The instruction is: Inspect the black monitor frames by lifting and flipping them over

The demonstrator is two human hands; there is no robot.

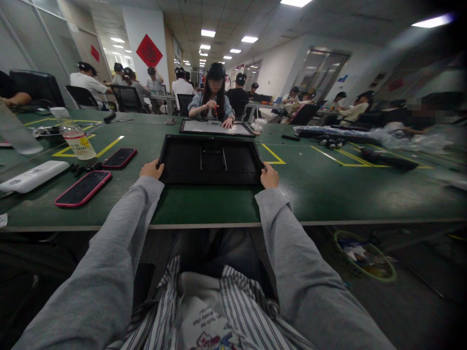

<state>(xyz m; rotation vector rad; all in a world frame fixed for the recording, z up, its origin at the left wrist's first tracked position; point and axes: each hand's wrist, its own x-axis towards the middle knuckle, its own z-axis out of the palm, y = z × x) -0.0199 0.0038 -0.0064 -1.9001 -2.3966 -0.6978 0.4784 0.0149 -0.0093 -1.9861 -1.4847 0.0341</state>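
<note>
A black rectangular monitor housing is in front of me over the green table, its hollow side tilted toward me. A bracket-like rectangular part sits in its middle. My left hand is closed around the housing's left edge, thumb on the near side. At the opposite edge, my right hand grips the frame in the same way. Whether the lower edge touches the tabletop is hard to tell. Just beyond it lies a flat panel, where a person across the table holds an orange-handled screwdriver.
On the left of the green table are two pink-cased phones, a white box-like device and a drink bottle. Plastic wrap and dark parts lie to the right. A basket stands on the floor at lower right.
</note>
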